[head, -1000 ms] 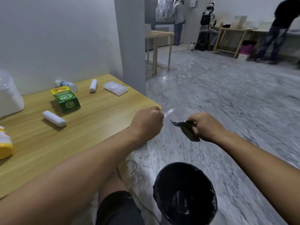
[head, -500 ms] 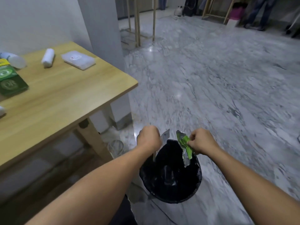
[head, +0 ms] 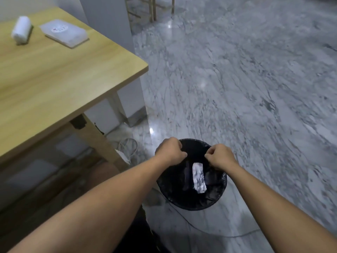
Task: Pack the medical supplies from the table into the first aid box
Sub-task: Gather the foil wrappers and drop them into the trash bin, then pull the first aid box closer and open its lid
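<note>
My left hand (head: 171, 150) and my right hand (head: 220, 157) hover side by side over the far rim of a black bin (head: 218, 197) on the floor. The fingers of both are curled closed and I see nothing in them. A silvery wrapper (head: 198, 178) is inside the bin, just below my right hand. On the wooden table (head: 54, 79) at the upper left lie a white bandage roll (head: 21, 30) and a clear flat plastic box (head: 63, 32). The first aid box is out of view.
The table's corner and its leg (head: 102, 143) stand left of the bin. A white adapter with coiled cable (head: 125, 152) lies on the marble floor by the leg. A grey pillar (head: 107, 24) rises behind the table.
My view tilted down from the table to the bin. Both hands dropped over the bin, and the green-and-silver wrapper left my right hand and now lies inside it.
</note>
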`<state>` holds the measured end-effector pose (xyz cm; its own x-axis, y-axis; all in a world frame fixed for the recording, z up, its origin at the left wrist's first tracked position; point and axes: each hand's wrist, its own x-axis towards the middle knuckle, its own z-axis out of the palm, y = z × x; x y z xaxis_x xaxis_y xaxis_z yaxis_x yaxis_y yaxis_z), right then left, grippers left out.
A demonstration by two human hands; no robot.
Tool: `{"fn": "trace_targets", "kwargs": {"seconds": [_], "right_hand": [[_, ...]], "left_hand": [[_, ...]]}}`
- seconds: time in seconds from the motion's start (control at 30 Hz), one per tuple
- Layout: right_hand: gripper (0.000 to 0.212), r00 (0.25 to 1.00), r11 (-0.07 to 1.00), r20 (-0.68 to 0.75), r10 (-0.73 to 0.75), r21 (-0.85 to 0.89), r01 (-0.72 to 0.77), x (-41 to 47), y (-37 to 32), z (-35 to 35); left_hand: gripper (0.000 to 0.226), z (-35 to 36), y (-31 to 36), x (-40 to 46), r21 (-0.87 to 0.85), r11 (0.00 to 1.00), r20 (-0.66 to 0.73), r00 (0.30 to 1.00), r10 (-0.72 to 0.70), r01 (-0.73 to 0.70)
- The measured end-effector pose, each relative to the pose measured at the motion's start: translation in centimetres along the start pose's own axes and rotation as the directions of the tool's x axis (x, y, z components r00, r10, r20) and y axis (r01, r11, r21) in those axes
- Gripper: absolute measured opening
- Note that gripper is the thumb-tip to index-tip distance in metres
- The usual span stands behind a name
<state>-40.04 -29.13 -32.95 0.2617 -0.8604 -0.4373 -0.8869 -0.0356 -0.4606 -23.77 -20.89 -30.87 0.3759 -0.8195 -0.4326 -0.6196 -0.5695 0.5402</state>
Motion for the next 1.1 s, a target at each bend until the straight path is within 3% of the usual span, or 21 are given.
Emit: {"fn": "trace_targets", "kwargs": {"seconds": [0.17,0.3,0.43,0.63,0.87,1.1], "right_hand": [[0.011,0.996,0.996,-0.011,-0.091,-0.013,0.091,-0.1,-2.6,-1.8],[0.008,0.972,0.972,-0.019,-0.235,0.021,0.236,-1.0,-6.9,-5.3],[0.024,0.922,0.922,0.042,-0.386,-0.022,0.387,-3.5,-12.0,-10.0],[0.039,0.84,0.833,0.163,-0.517,-0.129,0.538,-8.1,-20.1,-15.1],[0.045,0.706,0.68,0.295,-0.644,-0.201,0.705,-13.9,-31.2,-15.5],[0.038,0.527,0.483,0.325,-0.785,-0.213,0.849,-19.7,-42.5,-10.0]], "left_hand": [[0.011,-4.4,0.9,-0.3,0.032,0.995,0.03,0.996,0.089,-0.09],[0.026,-9.5,3.0,-1.7,0.148,0.977,0.04,0.988,0.15,-0.154],[0.03,-15.4,5.3,-5.0,0.23,0.956,0.037,0.983,0.179,-0.183],[0.045,-24.2,6.2,-12.0,0.072,0.978,0.006,0.98,0.197,-0.197],[0.041,-32.9,0.3,-18.8,0.069,0.992,-0.182,0.976,0.12,-0.109],[0.047,-39.8,-10.3,-24.1,0.095,0.991,-0.334,0.941,-0.056,0.093]]}}
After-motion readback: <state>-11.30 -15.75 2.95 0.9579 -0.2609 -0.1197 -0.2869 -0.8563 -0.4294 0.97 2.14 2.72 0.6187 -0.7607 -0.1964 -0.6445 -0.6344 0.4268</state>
